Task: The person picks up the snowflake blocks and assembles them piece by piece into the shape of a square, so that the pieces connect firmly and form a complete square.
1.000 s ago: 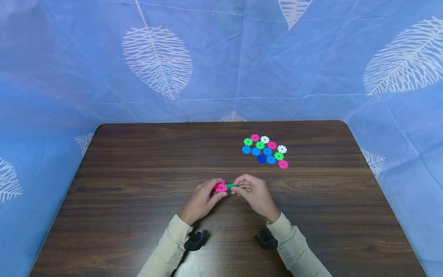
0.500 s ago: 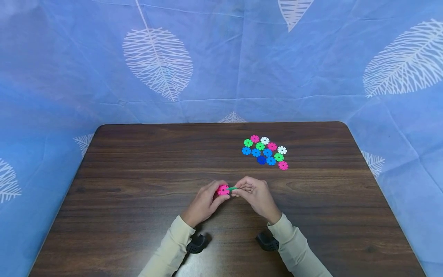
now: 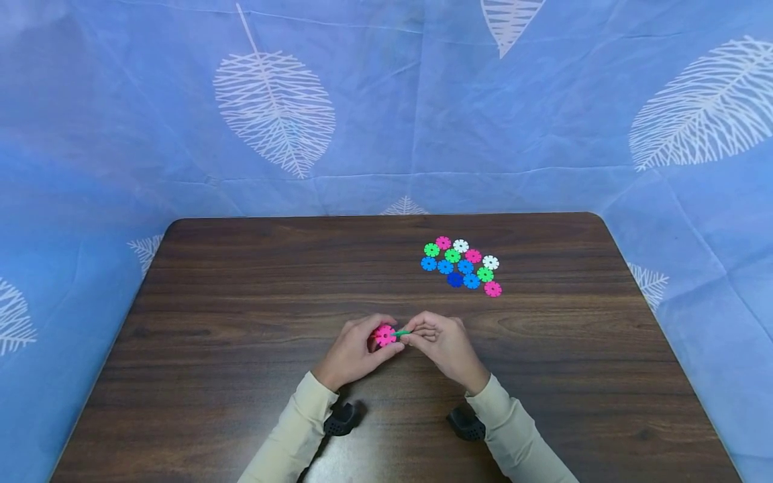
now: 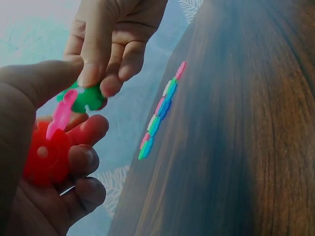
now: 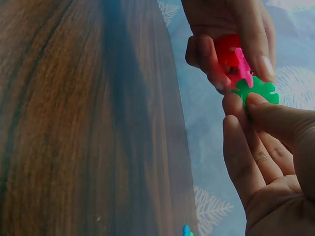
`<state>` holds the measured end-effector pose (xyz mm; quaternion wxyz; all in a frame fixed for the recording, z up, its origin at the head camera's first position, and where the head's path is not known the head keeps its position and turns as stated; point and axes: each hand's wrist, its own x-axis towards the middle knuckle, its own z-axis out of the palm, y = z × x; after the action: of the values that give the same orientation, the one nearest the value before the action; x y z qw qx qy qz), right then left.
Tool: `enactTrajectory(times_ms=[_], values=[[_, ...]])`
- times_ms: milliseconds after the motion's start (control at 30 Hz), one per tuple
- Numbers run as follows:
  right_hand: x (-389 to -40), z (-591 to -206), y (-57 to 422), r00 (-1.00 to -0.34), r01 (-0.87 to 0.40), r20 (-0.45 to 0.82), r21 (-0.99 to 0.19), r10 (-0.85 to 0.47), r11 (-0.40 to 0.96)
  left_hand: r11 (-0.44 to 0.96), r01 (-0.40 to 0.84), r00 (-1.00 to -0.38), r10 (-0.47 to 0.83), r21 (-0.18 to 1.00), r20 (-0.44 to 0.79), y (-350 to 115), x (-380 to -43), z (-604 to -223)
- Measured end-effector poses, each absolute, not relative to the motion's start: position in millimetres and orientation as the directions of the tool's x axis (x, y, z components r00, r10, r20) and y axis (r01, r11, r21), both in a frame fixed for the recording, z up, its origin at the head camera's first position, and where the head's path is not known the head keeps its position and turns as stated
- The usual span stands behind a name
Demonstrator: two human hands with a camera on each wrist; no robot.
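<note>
Low centre of the head view, the left hand (image 3: 355,350) grips the pink disc (image 3: 385,335) and red disc (image 4: 54,164); the right hand (image 3: 445,347) pinches the green disc (image 5: 266,91) — edge-on, lying sideways, meeting the pink's right rim.

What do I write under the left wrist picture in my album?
The left hand holds a red disc and a pink disc; the right hand pinches a green disc.
</note>
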<state>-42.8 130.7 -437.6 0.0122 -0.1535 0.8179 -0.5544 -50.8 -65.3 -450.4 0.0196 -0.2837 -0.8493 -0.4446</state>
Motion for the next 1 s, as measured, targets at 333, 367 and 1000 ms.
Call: enactTrajectory(times_ms=[333,367,1000], values=[[-46,-436,159,-0.971,-0.188,0.110,-0.900,-0.212,0.392,0.447,0.483,-0.851,0.441,0.753,0.285,-67,-51,-452],[-47,-436,165,-0.979,-0.168,0.102,-0.892,-0.174,0.419,0.446,0.481,-0.853,0.439,0.755,0.284,-67,-51,-452],[-94,-448,265,-0.957,0.269,-0.091,-0.640,0.277,0.720,0.460,0.468,-0.855,0.452,0.755,0.254,-73,-52,-457]])
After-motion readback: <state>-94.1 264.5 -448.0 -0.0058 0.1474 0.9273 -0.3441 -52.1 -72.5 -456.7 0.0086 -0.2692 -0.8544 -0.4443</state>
